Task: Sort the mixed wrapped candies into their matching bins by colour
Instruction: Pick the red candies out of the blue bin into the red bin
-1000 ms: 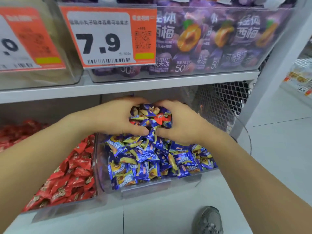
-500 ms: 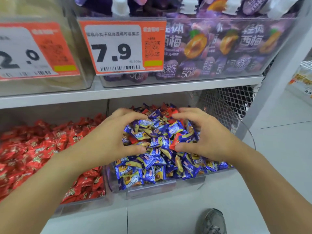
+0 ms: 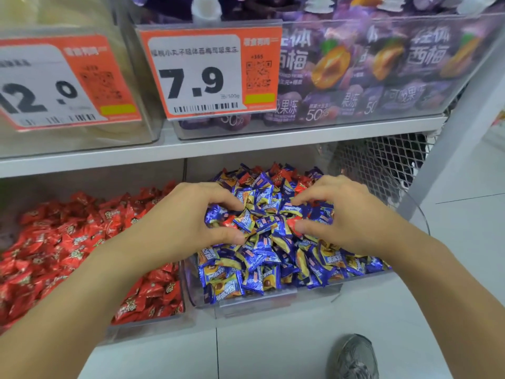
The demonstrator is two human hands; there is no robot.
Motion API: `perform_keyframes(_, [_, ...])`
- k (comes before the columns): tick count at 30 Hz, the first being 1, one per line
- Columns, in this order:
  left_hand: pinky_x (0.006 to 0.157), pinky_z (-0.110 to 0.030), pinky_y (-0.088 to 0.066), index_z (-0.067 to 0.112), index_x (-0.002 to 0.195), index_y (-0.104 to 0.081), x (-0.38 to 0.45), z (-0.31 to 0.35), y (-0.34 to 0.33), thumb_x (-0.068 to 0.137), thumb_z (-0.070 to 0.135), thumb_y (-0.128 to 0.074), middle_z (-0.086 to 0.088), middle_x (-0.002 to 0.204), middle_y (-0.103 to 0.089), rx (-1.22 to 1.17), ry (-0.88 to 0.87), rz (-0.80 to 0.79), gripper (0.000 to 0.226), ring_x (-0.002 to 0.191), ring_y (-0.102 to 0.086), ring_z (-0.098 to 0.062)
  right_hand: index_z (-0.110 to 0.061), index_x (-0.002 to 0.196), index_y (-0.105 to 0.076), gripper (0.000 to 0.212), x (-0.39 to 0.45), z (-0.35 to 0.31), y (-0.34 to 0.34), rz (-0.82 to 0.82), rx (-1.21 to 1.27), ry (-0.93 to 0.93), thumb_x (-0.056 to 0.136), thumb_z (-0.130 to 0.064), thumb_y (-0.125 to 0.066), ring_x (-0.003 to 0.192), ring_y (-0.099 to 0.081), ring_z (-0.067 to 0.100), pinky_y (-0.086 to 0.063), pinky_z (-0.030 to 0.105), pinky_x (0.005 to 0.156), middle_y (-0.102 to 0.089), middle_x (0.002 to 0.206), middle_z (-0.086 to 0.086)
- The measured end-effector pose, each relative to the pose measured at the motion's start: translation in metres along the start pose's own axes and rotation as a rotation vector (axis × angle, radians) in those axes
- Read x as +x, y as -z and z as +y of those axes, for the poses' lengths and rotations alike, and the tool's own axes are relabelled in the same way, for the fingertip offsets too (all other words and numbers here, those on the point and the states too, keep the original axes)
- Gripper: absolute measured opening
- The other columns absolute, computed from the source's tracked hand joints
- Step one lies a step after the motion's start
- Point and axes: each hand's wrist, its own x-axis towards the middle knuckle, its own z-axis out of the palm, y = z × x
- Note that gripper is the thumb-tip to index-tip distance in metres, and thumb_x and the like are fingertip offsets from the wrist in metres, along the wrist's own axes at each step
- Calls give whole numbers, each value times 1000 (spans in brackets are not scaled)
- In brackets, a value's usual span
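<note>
A clear bin [image 3: 257,300] on the lower shelf is heaped with blue-and-yellow wrapped candies [image 3: 262,272]. Red wrapped candies [image 3: 281,175] lie mixed in at its back. Both hands sit on top of the heap, curled toward each other. My left hand [image 3: 185,220] cups the mound from the left, with a red candy [image 3: 228,221] near its thumb. From the right, my right hand [image 3: 347,220] cups the mound, its thumb lying against another red candy [image 3: 291,222]. The neighbouring bin on the left holds only red candies [image 3: 54,242].
The upper shelf [image 3: 246,144] carries a clear bin of purple jelly pouches [image 3: 369,72] with a 7.9 price tag [image 3: 207,75], and a 12.0 tag [image 3: 60,83] to its left. A mesh panel [image 3: 382,162] closes the right side. My shoe [image 3: 355,356] stands on the tiled floor.
Both hands have drawn back from deep under the shelf toward the bin's middle and parted slightly, dragging a mound of candies between them. More of both bins shows.
</note>
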Motion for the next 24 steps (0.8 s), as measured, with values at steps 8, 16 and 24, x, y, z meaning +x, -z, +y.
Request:
perform_keyframes(8, [95, -21, -39, 28, 106, -75, 5, 1, -6, 74, 47, -77, 13, 107, -66, 154, -28, -20, 37, 106, -56, -6, -39, 119, -60, 41, -3, -3, 7, 36, 84, -61, 82, -53, -70, 63, -43, -13, -43, 36, 90, -70, 100, -22])
perform_keyframes(16, [64, -19, -50, 33, 82, -72, 11, 6, 6, 75, 55, -70, 23, 77, -69, -93, 79, 182, 24, 69, -63, 3, -33, 101, -69, 19, -3, 4, 6, 86, 116, -84, 84, -36, -76, 71, -62, -7, -46, 31, 87, -72, 83, -15])
perform_keyframes(24, [66, -13, -42, 31, 114, -53, 66, 16, -10, 100, 22, -47, 20, 96, -65, -65, 135, 30, 18, 76, -63, 7, -27, 108, -60, 14, 21, 33, 4, 184, 239, -229, 98, -18, -56, 67, -60, 22, -48, 20, 60, -62, 71, 3])
